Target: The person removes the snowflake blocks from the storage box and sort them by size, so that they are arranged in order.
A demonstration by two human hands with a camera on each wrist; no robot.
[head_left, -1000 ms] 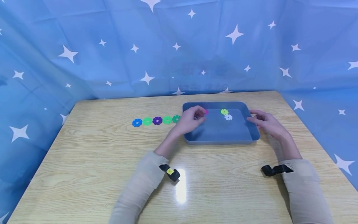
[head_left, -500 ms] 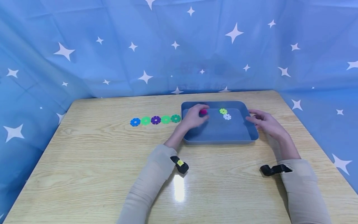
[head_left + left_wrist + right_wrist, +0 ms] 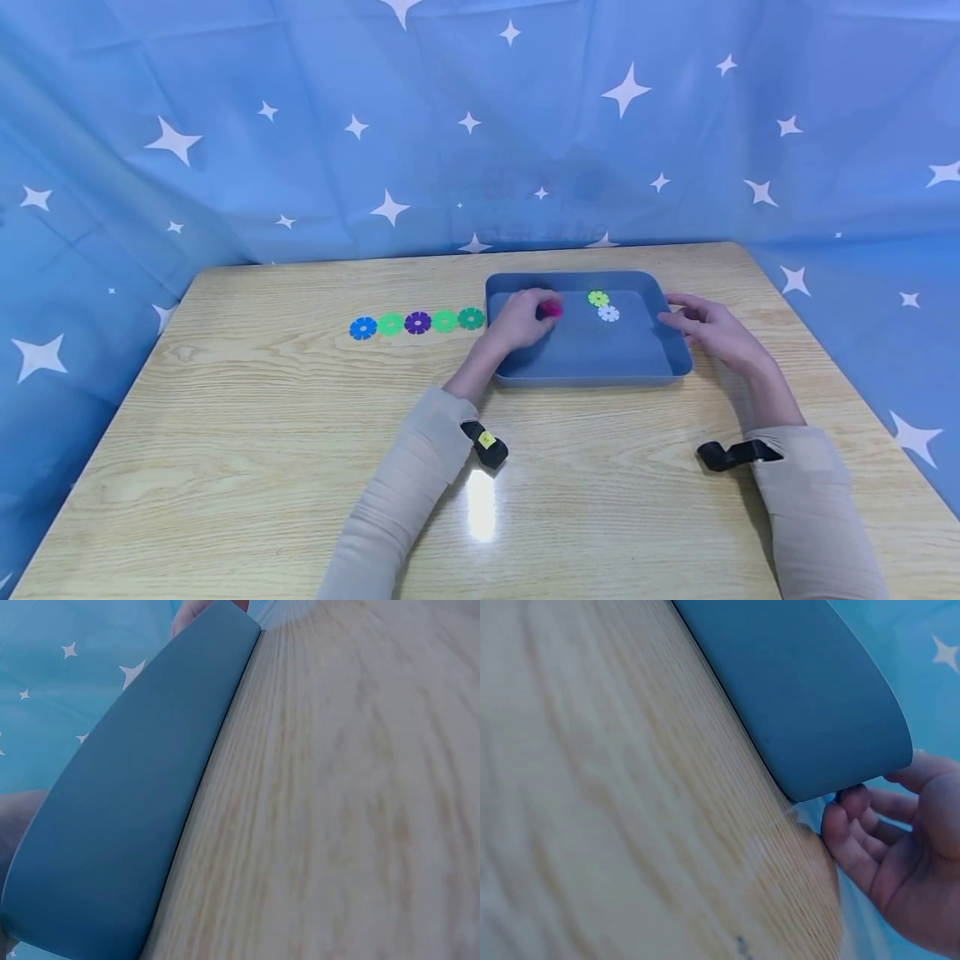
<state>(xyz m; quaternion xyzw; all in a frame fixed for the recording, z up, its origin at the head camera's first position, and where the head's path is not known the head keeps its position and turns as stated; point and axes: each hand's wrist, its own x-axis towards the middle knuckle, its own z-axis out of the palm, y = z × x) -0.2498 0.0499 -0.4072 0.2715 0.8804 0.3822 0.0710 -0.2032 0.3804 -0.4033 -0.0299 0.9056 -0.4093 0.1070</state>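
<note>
A blue-grey tray (image 3: 592,382) stands toward the back of the table. My left hand (image 3: 520,321) reaches over its left wall and holds a pink notched plastic disc (image 3: 551,309) between thumb and fingers. On the tray floor, a yellow-green disc (image 3: 597,298) touches a white disc (image 3: 609,313). My right hand (image 3: 716,333) grips the tray's right wall, thumb over the rim and curled fingers outside, as the right wrist view shows with the hand (image 3: 900,855) at the tray corner. In the left wrist view the tray's front wall (image 3: 127,772) hides most of the left hand.
Left of the tray several discs lie in a row: blue (image 3: 363,328), light green (image 3: 391,324), purple (image 3: 417,322), another light green (image 3: 444,321) and dark green (image 3: 471,318). A starry blue curtain (image 3: 420,133) hangs behind the wooden table (image 3: 247,433).
My left hand has moved right, further into the tray, and has taken hold of the pink disc, which has shifted slightly toward me. The right hand stays on the tray wall.
</note>
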